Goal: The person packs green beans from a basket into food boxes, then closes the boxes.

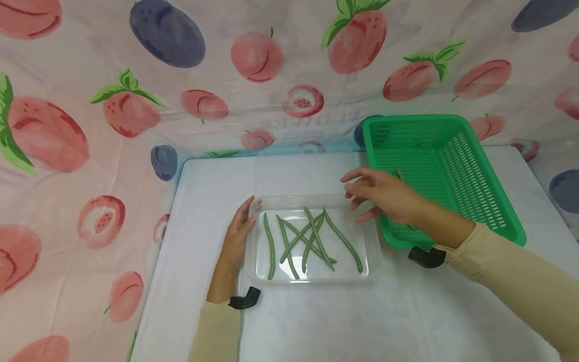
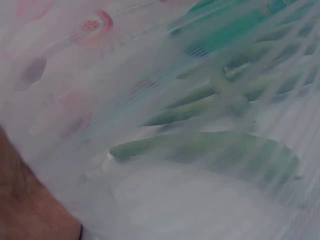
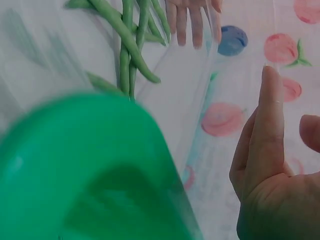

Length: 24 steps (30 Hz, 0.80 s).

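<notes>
A clear plastic tray (image 1: 312, 279) holds several green beans (image 1: 346, 241), some crossed over one another. My left hand (image 1: 236, 232) rests against the tray's left wall, thumb near the rim and fingers along the outside. Above the tray's right back corner hovers my right hand (image 1: 384, 195), its fingers spread and slightly bent with nothing between them. In the right wrist view that hand (image 3: 275, 165) is beside the green basket (image 3: 100, 150), its fingers extended. Through the clear wall in the left wrist view, a bean (image 2: 200, 150) shows blurred.
A green perforated basket (image 1: 490, 176) stands right of the tray, partly covered by my right forearm; a bit of bean (image 1: 399, 175) shows inside it. A fruit-printed sheet (image 1: 280, 115) hangs behind the white table (image 1: 316, 322) and at its left.
</notes>
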Tool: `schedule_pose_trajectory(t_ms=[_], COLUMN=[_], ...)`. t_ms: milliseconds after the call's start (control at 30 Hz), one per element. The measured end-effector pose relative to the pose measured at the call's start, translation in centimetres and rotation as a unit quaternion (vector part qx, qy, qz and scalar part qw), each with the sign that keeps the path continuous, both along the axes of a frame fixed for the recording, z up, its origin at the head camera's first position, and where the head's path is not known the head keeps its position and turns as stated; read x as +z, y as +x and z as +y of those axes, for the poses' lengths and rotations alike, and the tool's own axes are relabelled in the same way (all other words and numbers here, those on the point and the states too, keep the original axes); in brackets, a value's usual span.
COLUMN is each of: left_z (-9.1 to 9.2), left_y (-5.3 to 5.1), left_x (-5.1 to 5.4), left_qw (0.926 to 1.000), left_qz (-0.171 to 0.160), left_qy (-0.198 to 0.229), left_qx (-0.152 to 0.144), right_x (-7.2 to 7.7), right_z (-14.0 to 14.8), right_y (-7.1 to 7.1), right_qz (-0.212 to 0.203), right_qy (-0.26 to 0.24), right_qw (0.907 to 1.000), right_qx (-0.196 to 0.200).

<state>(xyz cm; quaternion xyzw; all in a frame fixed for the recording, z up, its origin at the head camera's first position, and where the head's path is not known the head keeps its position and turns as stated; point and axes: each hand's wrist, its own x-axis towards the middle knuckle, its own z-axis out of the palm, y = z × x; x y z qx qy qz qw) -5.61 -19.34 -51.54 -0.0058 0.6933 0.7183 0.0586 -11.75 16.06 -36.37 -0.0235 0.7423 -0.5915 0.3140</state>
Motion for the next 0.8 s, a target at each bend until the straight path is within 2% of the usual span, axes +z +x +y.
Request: schedule_pose_trajectory(t_ms=[200,367,567,800], left_z=[-0.1,-0.1,-0.2,-0.1], left_y=[-0.1,-0.3,-0.2,-0.2], left_x=[-0.1,-0.2,-0.3,-0.3], left_qw=[1.0000,0.9999,1.0000,0.9999], left_qz=[0.002,0.003,-0.004,-0.006], left_qy=[0.005,0.014,0.000,0.008], left_qx=[-0.001,-0.002,0.001,0.000], right_x=[0.6,1.0,1.6,0.6], right_z=[2.1,4.0,6.6,9.9], right_y=[-0.9,-2.0,-3.3,-5.3], right_qz=[0.020,0.027,0.043,0.034], right_qy=[-0.008,-0.021,-0.024,-0.023], right_qw=[0.9997,0.9984,0.9966,0.9954], right_qx=[-0.014,-0.045,-0.067,-0.087])
